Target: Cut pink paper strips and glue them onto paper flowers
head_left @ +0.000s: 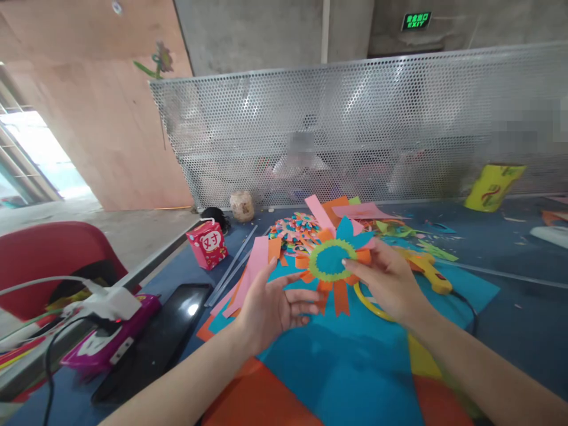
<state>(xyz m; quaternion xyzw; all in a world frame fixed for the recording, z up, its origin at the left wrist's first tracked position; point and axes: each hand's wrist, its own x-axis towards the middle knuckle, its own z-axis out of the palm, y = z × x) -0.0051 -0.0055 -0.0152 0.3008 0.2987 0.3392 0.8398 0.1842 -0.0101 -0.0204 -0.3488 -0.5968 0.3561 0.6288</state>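
Observation:
A paper flower (329, 260) has a blue round centre, a green fringed ring, orange looped petals and blue leaf shapes on top. My right hand (393, 284) pinches its right edge, thumb on the front, and holds it above the blue paper sheet (350, 361). Below and left of the flower, my left hand (273, 305) is open, palm turned up and fingers apart; whether a fingertip touches an orange petal I cannot tell. Behind the flower lie pink paper strips (255, 266) and a heap of small paper flowers (290, 231). A yellow curved handle (373, 305) shows under my right hand.
A yellow glue gun (428, 272) with a black cord lies right of my right hand. To the left are a red box (207, 244), clear sticks (233, 263), a black tablet-like device (177, 322) and a purple power strip (126, 331). A perforated metal screen (266, 118) borders the table's back.

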